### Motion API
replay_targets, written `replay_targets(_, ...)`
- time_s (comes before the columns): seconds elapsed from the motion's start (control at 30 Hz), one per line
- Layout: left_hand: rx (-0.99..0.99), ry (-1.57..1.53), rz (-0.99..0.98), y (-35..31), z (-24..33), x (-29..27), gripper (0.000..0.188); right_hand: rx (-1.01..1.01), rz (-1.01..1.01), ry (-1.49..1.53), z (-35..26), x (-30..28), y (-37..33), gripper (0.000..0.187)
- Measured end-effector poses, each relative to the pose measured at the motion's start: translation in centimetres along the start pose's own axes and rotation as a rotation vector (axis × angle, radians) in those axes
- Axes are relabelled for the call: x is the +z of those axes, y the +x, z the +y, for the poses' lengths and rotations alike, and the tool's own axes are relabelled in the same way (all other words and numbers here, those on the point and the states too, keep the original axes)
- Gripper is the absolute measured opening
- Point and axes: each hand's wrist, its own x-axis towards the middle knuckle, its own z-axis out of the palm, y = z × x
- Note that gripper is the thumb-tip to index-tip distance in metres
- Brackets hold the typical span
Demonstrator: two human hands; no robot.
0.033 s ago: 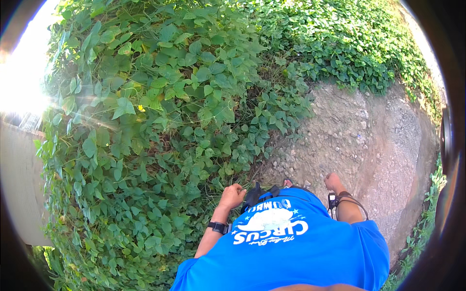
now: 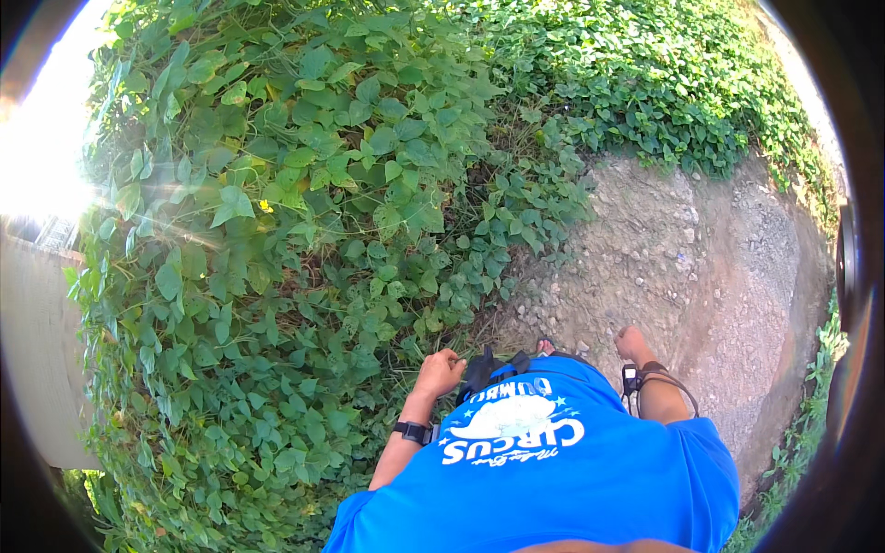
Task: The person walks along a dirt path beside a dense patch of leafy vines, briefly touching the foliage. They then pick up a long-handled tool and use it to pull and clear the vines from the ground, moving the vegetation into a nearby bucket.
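Head view, and what I see first is a great tangle of leafy vines [image 2: 258,323] climbing over the whole left side, thick and green, coming right up beside the person's left hand. Next in size is the blue shirt [image 2: 572,479] at the bottom, with white printing and small stars on it. Beyond it to the right runs bare, gravelly ground [image 2: 645,240], stony and sunlit, with a sunny bank of leaves [image 2: 654,83] above it. A pale panel [image 2: 41,350] stands at the far left edge, under a strong glare. Both arms hang out from the shirt. The left hand [image 2: 441,371] is just beside the vines and the black straps [image 2: 479,370] at the person's waist; its fingers look bent inward, but I cannot tell whether they grip anything. The right hand [image 2: 634,345] shows over the gravelly ground, apart from the vines, seemingly curled; its fingertips are hidden, so I cannot tell if they are closed. A dark wristband [image 2: 412,430] sits on the left wrist, and a small black device [image 2: 631,375] is by the right forearm. Part of a foot [image 2: 545,347] peeks past the shirt. Smallest is a yellow flower [image 2: 265,205] among the vines.
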Motion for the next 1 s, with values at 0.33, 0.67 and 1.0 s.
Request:
replay_targets(0.33, 0.098, 0.022, -0.007, 2.2, 0.6, 0.1, 0.031, 0.019, 0.098, 0.131, 0.8, 0.4, -1.9, 0.03)
replay_targets(0.67, -0.026, -0.043, -0.011, 3.5, -6.0, 3.0, 0.032, 0.14, -0.007, 0.197, 0.2, 1.4, -5.4, 0.03)
replay_targets(1.0, -0.592, -0.414, -0.059, -4.0, -17.6, 7.9, 0.029, 0.057, -0.052, 0.113, 0.0, 1.1, -2.9, 0.029)
